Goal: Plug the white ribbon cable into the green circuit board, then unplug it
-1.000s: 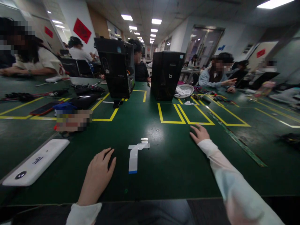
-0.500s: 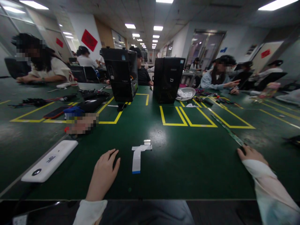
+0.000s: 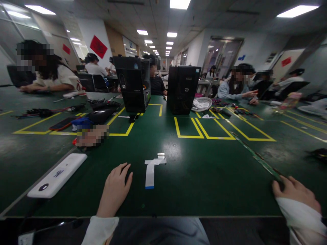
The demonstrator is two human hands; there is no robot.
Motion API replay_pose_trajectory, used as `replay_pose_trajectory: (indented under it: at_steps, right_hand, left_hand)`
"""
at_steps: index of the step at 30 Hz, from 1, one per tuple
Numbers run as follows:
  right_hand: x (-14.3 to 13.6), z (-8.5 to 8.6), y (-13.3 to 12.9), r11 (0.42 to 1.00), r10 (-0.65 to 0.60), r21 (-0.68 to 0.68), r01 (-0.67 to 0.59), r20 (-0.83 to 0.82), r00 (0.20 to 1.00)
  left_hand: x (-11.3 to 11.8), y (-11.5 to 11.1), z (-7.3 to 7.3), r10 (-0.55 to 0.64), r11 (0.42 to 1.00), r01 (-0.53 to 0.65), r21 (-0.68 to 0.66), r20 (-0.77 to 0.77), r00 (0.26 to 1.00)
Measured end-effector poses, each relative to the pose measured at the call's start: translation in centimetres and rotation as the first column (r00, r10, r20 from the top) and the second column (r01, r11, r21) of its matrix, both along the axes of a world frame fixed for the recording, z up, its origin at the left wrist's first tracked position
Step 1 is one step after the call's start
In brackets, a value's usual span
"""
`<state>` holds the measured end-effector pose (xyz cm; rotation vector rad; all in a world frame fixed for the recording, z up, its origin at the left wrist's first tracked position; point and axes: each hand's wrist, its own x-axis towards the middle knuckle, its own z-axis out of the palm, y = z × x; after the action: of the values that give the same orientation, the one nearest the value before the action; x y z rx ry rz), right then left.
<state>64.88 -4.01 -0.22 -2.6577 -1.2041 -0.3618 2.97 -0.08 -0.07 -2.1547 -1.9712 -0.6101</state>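
My left hand (image 3: 116,189) lies flat on the green table with its fingers apart and nothing in it. Just to its right is a white flat ribbon cable (image 3: 150,173) with a blue end and a small connector at the top. At the far right, my right hand (image 3: 296,194) rests at the near end of a long, thin green circuit strip (image 3: 258,158). Its fingers are bent over that end, and whether they grip the strip or only touch it is hidden.
A white power bank-like device (image 3: 57,175) lies at the left. Two black computer cases (image 3: 182,90) stand at the back centre. Dark cables and a black pouch (image 3: 102,116) are at the back left, a white basket (image 3: 201,104) at the back right. People sit around.
My right hand has moved right and nearer to me along the strip, and more of the strip shows. My left hand and the ribbon cable have stayed in place; the view has shifted slightly.
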Motion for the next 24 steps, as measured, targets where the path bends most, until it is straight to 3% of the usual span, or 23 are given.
replay_pose_trajectory:
  at_steps: [3, 10, 19, 24]
  right_hand:
    - [-2.2, 0.7, -0.6, 0.987, -0.162, 0.009, 0.163, -0.050, 0.986]
    - [-3.3, 1.2, -0.5, 0.959, -0.282, -0.022, 0.282, -0.093, 0.955]
    - [4.0, 1.1, 1.9, 0.963, -0.261, 0.012, 0.270, -0.207, 0.943]
    - [8.4, 1.6, 4.6, 0.992, -0.128, -0.044, 0.120, -0.244, 0.961]
  left_hand:
    - [-0.1, 0.0, -0.1, -0.004, 1.000, 0.004, 0.000, 0.011, 1.000]
    - [-0.1, 0.0, -0.1, -0.004, 1.000, 0.005, -0.005, 0.014, 1.000]
    - [-0.1, -0.1, -0.1, -0.002, 1.000, 0.002, -0.027, -0.017, 1.000]
    - [-0.1, -0.2, -0.1, -0.007, 1.000, 0.007, -0.015, -0.025, 1.000]
